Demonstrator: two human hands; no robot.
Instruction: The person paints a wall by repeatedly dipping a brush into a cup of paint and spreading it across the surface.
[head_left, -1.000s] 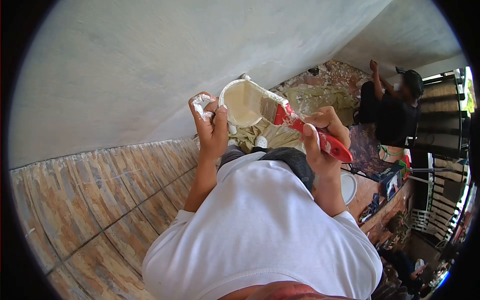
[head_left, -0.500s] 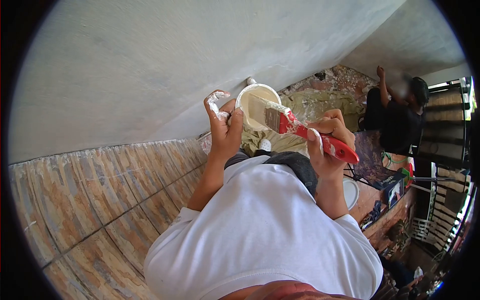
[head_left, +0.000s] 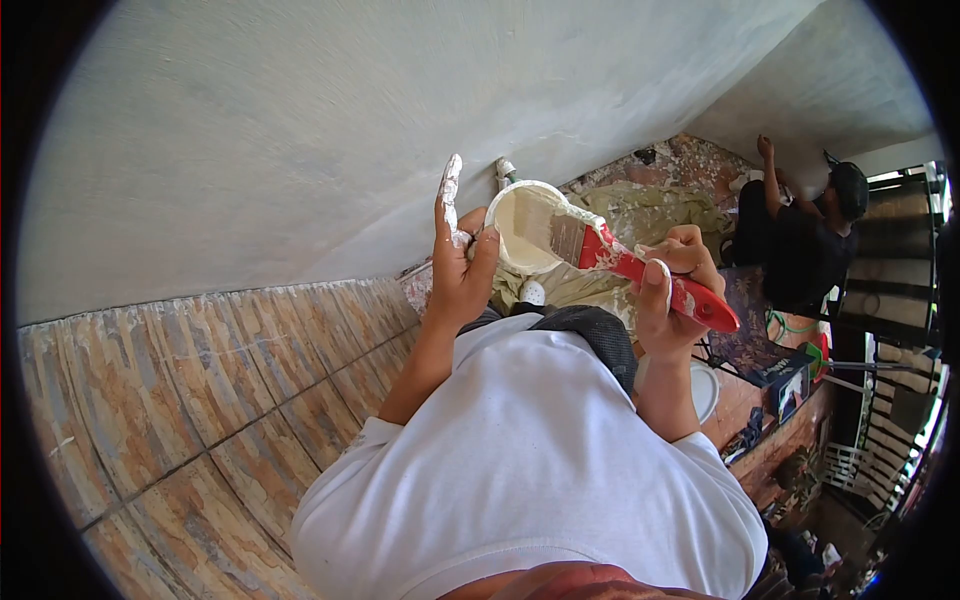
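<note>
My left hand (head_left: 465, 255) grips the rim of a round white paint tub (head_left: 497, 255), thumb at the edge, with a paint-coated index finger pointing up off it. Pale cream paint (head_left: 520, 225) lies inside the tub. My right hand (head_left: 680, 285) is closed round the red handle of a wide paintbrush (head_left: 620, 260). The brush's bristles, coated in paint, reach over the tub's opening, and its metal band lies near the right rim. White paint is smeared on the handle and on my right thumb.
A grey-white wall (head_left: 280, 160) rises ahead, above a tiled lower wall (head_left: 220, 390). A paint-spattered cloth (head_left: 650, 205) covers the floor. At right a person in black (head_left: 805, 240) sits near a folding chair (head_left: 745, 320). A white lid or bucket (head_left: 705, 390) lies by my right arm.
Both hands, the tub and the brush have shifted slightly right. My left index finger has straightened upward from a bent position. The bristles remain over the tub.
</note>
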